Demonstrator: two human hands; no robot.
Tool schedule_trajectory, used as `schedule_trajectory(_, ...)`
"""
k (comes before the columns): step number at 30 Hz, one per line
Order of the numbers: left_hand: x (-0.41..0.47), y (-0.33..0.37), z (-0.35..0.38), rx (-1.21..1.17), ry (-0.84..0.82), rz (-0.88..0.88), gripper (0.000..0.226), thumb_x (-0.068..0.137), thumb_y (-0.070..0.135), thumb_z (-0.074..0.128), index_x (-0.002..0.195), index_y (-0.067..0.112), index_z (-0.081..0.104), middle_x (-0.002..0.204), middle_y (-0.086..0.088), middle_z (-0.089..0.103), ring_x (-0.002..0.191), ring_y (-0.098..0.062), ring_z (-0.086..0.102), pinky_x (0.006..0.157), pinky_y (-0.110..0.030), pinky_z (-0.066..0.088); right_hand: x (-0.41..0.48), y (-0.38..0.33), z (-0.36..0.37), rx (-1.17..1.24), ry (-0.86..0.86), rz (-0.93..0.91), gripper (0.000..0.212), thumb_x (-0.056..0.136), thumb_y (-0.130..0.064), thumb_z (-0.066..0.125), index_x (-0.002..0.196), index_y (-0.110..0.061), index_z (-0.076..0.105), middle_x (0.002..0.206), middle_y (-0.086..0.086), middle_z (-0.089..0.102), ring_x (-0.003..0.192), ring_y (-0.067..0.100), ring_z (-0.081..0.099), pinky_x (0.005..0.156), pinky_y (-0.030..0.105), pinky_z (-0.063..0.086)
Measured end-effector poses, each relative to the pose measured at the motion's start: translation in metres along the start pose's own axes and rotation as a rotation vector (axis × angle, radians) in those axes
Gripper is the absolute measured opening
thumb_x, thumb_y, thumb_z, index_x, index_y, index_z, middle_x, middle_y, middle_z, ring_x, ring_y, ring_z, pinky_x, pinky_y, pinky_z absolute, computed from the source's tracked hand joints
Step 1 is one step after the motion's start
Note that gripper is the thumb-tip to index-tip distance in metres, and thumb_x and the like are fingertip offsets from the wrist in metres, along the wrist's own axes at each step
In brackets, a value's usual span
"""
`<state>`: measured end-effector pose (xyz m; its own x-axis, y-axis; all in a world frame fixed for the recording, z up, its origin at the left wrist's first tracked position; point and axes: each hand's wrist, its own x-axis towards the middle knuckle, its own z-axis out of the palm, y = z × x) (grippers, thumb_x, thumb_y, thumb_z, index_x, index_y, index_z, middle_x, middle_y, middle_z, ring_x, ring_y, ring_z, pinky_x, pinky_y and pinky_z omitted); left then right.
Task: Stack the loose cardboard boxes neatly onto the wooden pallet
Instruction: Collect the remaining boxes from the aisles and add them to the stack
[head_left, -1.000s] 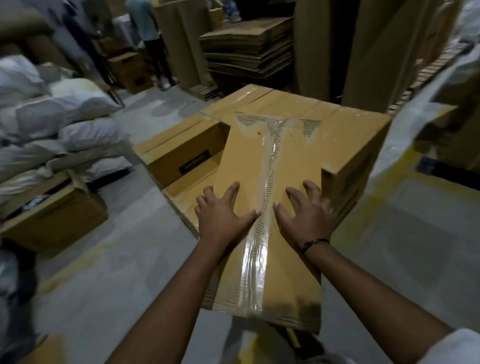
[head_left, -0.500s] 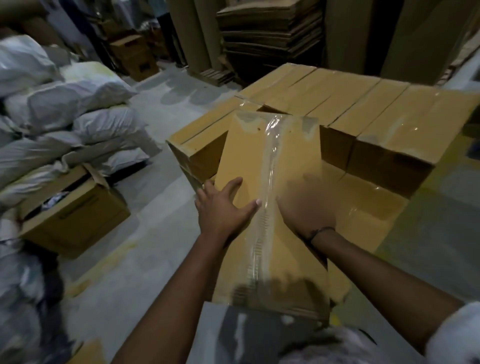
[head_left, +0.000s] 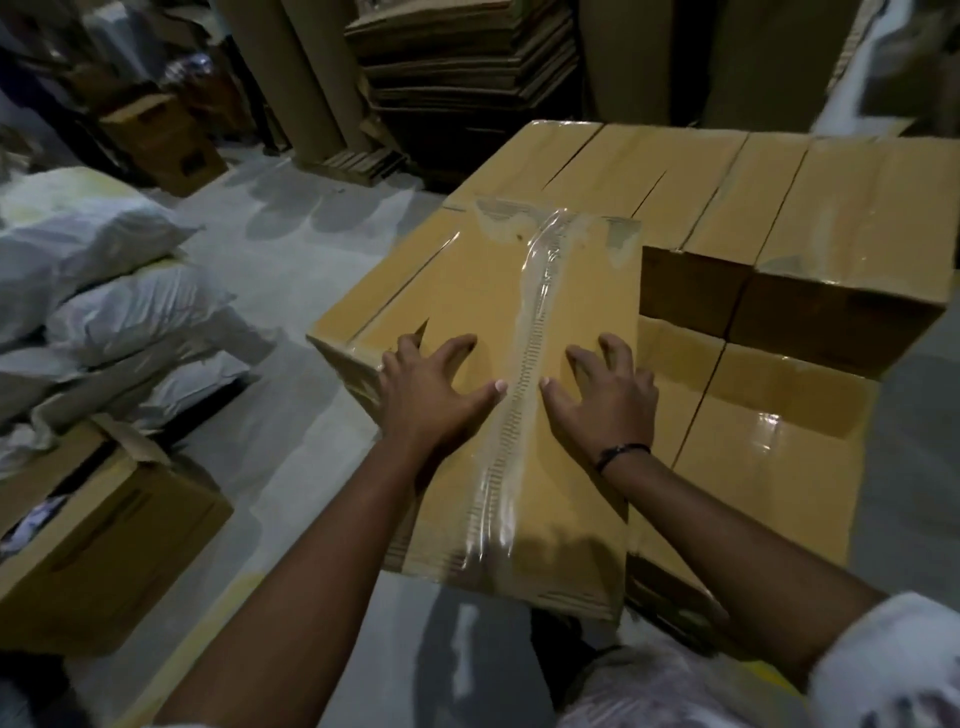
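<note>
- Head view shows the taped box (head_left: 524, 395) further onto the stack than a second ago: then it hung tilted out over the grey floor (head_left: 291, 260), now its far end lies up against the upper row of boxes (head_left: 727, 208) and only its near end overhangs toward the person.
- Left hand (head_left: 431, 400) lies flat on the lid, fingers spread, palm down left of the clear tape strip (head_left: 519, 389); it presses and grips nothing.
- Right hand (head_left: 608, 400), with a dark wristband (head_left: 621, 452), lies the same way right of the strip, open and pushing. Half a second ago it was a blur in motion; now it is sharp and planted.
- Taped box sits on a lower layer of boxes (head_left: 769, 431), its left edge close beside a neighbouring box (head_left: 374, 312) at about the same height.
- Wooden pallet is not visible anywhere; the stack hides whatever carries it.
- Judging by the overhang, the placing step is nearly done; a final push forward should square the near end with the layer below.
- White sacks (head_left: 104, 291) and an open carton (head_left: 104, 540) lie to the left, well apart from the stack.
</note>
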<state>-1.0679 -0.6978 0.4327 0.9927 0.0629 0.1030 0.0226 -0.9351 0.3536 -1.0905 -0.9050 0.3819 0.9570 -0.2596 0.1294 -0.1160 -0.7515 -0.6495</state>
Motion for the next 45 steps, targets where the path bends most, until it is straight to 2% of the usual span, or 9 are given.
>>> schedule_trajectory(6,0.101,-0.041,0.028,-0.003,-0.112,-0.003,0.080,0.066,0.086,0.060,0.139,0.058,0.042,0.151,-0.005,0.030,0.137,-0.033,0.030,0.106,-0.057,0.041,0.066,-0.025,0.064,-0.040,0.009,0.112,0.052,0.089,-0.060,0.059,0.136,-0.037,0.058,0.158,-0.004,0.032,0.128,0.034,0.040,0.106,0.048,0.038)
schedule_trajectory(15,0.210,-0.075,0.055,-0.154,-0.268,0.137,0.078,0.075,0.077,0.066,0.144,0.056,0.038,0.156,-0.006,0.025,0.142,-0.029,0.024,0.113,-0.054,0.033,0.154,-0.053,0.124,-0.152,0.128,0.277,0.048,0.088,-0.057,0.062,0.131,-0.035,0.062,0.154,-0.002,0.036,0.125,0.038,0.044,0.105,0.050,0.035)
schedule_trajectory(19,0.276,-0.107,0.080,-0.226,-0.523,0.197,0.079,0.082,0.068,0.067,0.151,0.051,0.035,0.164,-0.006,0.020,0.148,-0.035,0.021,0.116,-0.058,0.032,0.180,-0.050,0.161,-0.047,0.081,0.402,0.049,0.089,-0.053,0.066,0.133,-0.033,0.061,0.158,-0.002,0.032,0.135,0.033,0.039,0.112,0.051,0.030)
schedule_trajectory(23,0.331,-0.153,0.101,0.199,-0.781,0.338,0.094,0.089,0.061,0.066,0.163,0.035,0.014,0.169,-0.012,0.013,0.149,-0.044,0.020,0.119,-0.054,0.025,0.178,-0.046,0.198,0.092,-0.213,0.604,0.071,0.088,-0.044,0.072,0.150,-0.026,0.042,0.168,0.007,0.005,0.143,0.038,0.036,0.114,0.048,0.039)
schedule_trajectory(26,0.329,-0.195,0.102,0.352,-0.920,0.484,0.104,0.084,0.064,0.070,0.163,0.036,0.007,0.171,-0.007,-0.004,0.151,-0.044,0.008,0.120,-0.055,0.020,0.137,-0.066,0.228,0.102,-0.265,0.678,0.091,0.089,-0.046,0.072,0.160,-0.034,0.016,0.168,0.005,-0.010,0.147,0.039,0.028,0.118,0.047,0.033)
schedule_trajectory(29,0.317,-0.237,0.105,0.372,-0.885,0.690,0.120,0.076,0.074,0.070,0.162,0.039,-0.006,0.169,-0.010,-0.021,0.154,-0.041,-0.008,0.122,-0.057,0.011,0.093,-0.090,0.259,0.024,-0.163,0.703,0.093,0.089,-0.059,0.065,0.160,-0.041,0.009,0.167,0.002,-0.014,0.147,0.039,0.027,0.117,0.048,0.035)
schedule_trajectory(32,0.318,-0.262,0.106,0.347,-0.878,0.801,0.131,0.068,0.085,0.068,0.161,0.039,-0.011,0.167,-0.013,-0.026,0.154,-0.039,-0.015,0.123,-0.057,0.007,0.065,-0.108,0.271,-0.041,-0.154,0.754,0.094,0.088,-0.067,0.060,0.160,-0.041,0.005,0.167,0.003,-0.013,0.147,0.040,0.024,0.114,0.048,0.036)
schedule_trajectory(40,0.333,-0.277,0.106,0.366,-0.904,0.891,0.146,0.056,0.072,0.085,0.159,0.043,-0.015,0.166,-0.003,-0.031,0.155,-0.031,-0.019,0.122,-0.055,0.018,0.049,-0.120,0.268,-0.086,-0.322,0.771,0.128,0.067,-0.077,0.075,0.158,-0.042,-0.009,0.163,0.008,-0.028,0.150,0.045,0.016,0.117,0.053,0.031)
schedule_trajectory(45,0.336,-0.278,0.108,0.344,-0.875,0.896,0.142,0.059,0.070,0.085,0.159,0.044,-0.013,0.167,-0.001,-0.026,0.155,-0.030,-0.017,0.121,-0.054,0.024,0.050,-0.118,0.268,-0.100,-0.300,0.751,0.131,0.065,-0.074,0.078,0.159,-0.041,-0.006,0.163,0.007,-0.029,0.151,0.042,0.015,0.119,0.052,0.031)
